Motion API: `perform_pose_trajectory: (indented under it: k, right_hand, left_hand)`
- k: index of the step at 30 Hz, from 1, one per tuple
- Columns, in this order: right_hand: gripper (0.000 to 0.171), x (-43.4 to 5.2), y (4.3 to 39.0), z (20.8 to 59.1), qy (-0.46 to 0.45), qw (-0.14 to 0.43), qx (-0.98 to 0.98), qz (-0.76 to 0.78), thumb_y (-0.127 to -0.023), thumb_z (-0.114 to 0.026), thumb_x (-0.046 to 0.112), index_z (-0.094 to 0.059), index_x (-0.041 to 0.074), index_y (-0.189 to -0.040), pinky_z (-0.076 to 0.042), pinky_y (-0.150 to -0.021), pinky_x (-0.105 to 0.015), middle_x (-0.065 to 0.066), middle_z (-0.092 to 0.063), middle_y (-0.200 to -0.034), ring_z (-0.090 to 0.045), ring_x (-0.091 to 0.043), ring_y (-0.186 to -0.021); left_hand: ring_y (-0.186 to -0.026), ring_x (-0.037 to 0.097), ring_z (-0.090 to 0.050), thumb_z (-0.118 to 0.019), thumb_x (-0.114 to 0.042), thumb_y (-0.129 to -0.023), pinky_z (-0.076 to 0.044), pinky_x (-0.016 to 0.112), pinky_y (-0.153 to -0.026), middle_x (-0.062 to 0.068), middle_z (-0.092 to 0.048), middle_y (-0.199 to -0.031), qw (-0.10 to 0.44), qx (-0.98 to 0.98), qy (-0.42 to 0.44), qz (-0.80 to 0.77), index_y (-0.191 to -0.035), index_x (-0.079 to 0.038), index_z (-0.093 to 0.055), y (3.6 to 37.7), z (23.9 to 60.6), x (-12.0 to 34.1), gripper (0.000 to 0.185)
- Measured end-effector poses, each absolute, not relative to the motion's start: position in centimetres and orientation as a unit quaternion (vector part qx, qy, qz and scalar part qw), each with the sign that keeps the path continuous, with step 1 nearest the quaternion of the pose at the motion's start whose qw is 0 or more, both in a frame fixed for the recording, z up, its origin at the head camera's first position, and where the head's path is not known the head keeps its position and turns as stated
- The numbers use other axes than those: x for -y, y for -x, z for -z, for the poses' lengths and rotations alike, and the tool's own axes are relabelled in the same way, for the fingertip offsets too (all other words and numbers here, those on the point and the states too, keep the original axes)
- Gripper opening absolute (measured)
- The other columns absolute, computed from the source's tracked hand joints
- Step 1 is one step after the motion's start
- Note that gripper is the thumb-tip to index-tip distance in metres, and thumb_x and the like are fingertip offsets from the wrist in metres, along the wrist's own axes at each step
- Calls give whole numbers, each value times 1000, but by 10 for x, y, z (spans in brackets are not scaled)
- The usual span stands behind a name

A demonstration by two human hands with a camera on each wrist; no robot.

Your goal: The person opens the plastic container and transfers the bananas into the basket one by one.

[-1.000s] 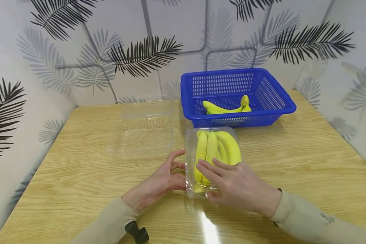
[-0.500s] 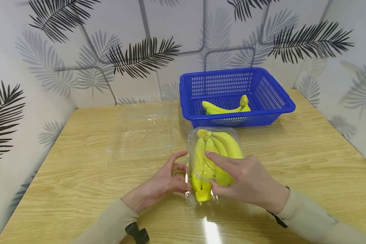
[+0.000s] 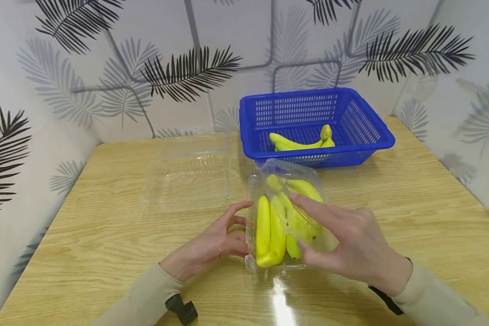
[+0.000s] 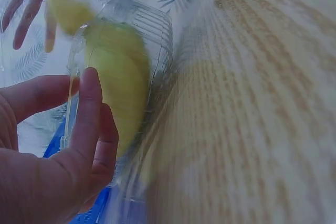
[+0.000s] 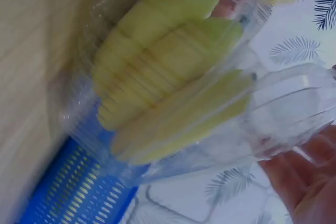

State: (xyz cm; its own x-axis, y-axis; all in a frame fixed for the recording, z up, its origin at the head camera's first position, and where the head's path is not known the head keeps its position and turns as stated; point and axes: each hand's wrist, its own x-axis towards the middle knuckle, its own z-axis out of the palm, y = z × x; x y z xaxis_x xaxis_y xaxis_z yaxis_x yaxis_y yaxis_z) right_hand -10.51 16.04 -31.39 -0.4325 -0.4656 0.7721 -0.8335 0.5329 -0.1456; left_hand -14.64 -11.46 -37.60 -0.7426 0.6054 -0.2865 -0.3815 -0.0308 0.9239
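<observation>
Now clear clamshell (image 3: 285, 217), yellow bananas (image 3: 269, 226) inside, lid half-lifted; right hand (image 3: 346, 244) fingers pinch lid, left hand (image 3: 212, 244) fingers grip base.

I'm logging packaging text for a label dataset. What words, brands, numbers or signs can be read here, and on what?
None: no readable text shows.
Clear clamshell box with the bananas: no label visible.
Blue basket: plain.
Second clear box: only moulded ridges.
Wall: leaf patterns only.
</observation>
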Motion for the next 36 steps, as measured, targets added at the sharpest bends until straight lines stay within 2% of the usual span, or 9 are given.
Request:
perform_pose_trajectory:
  k: [3, 6, 12, 15, 18, 23, 27, 32, 36]
  right_hand:
    - [60, -167, 101, 305, -366, 349, 830, -236, -83, -57, 38, -60, 5, -133, -41, -41, -19, -8, -71, -111, -69, -22, -82]
    - [72, -177, 99, 297, -333, 316, 858, -229, -75, -62, 33, -52, 7, -141, -54, -53, -35, -10, -63, -126, -63, -29, -104]
    - [86, -196, 96, 278, -301, 213, 900, -233, -73, -75, 25, -40, 16, -151, -56, -67, -40, -5, -35, -155, -46, -33, -128]
    - [85, -204, 93, 269, -280, 164, 910, -257, -77, -80, 23, -39, 22, -152, -49, -91, -55, 2, -30, -158, -38, -31, -137]
    - [77, -211, 91, 262, -262, 157, 911, -276, -81, -80, 19, -43, 24, -149, -41, -105, -39, 5, -35, -155, -39, -25, -136]
    - [57, -227, 88, 256, -206, 165, 920, -289, -88, -75, 15, -54, 26, -140, -39, -88, -6, 5, -47, -146, -55, -13, -116]
    - [49, -249, 90, 254, -111, 121, 944, -286, -93, -70, 25, -54, 27, -139, -48, -65, -14, -3, -56, -137, -66, -24, -100]
    - [57, -277, 101, 263, -56, 75, 969, -228, -94, -67, 24, -45, 6, -143, -50, -51, -29, -26, -58, -126, -66, -44, -89]
    - [57, -296, 113, 277, -42, 49, 983, -169, -92, -67, 19, -44, -7, -137, -50, -48, -37, -31, -60, -118, -68, -41, -81]
  left_hand:
    - [-84, 21, -59, -68, 12, -78, -55, 38, -83, 19, -27, -137, 350, -606, -95, -709, -153, -30, -25, 147, 376, 115, 96]
    - [-87, 23, -61, -70, 11, -78, -55, 39, -84, 19, -25, -140, 351, -612, -97, -703, -153, -30, -24, 147, 375, 115, 98]
    - [-88, 24, -62, -71, 9, -77, -54, 40, -85, 18, -25, -141, 349, -619, -94, -697, -153, -31, -24, 147, 374, 115, 98]
    - [-89, 24, -62, -72, 8, -77, -54, 40, -86, 17, -26, -142, 348, -622, -93, -695, -153, -31, -25, 147, 374, 115, 98]
    - [-89, 24, -63, -72, 7, -77, -54, 40, -86, 17, -26, -142, 346, -625, -94, -694, -153, -31, -24, 147, 375, 115, 98]
    - [-89, 24, -63, -74, 6, -77, -53, 40, -87, 16, -28, -140, 342, -628, -95, -692, -153, -33, -25, 147, 376, 115, 98]
    - [-87, 23, -63, -75, 3, -78, -52, 40, -87, 14, -30, -139, 336, -636, -96, -688, -153, -34, -25, 148, 375, 113, 97]
    - [-89, 24, -64, -76, -1, -79, -51, 38, -88, 14, -31, -140, 328, -646, -95, -682, -154, -33, -24, 149, 375, 114, 96]
    - [-91, 24, -64, -76, -3, -80, -51, 37, -88, 14, -30, -141, 325, -648, -92, -682, -154, -34, -24, 150, 376, 114, 95]
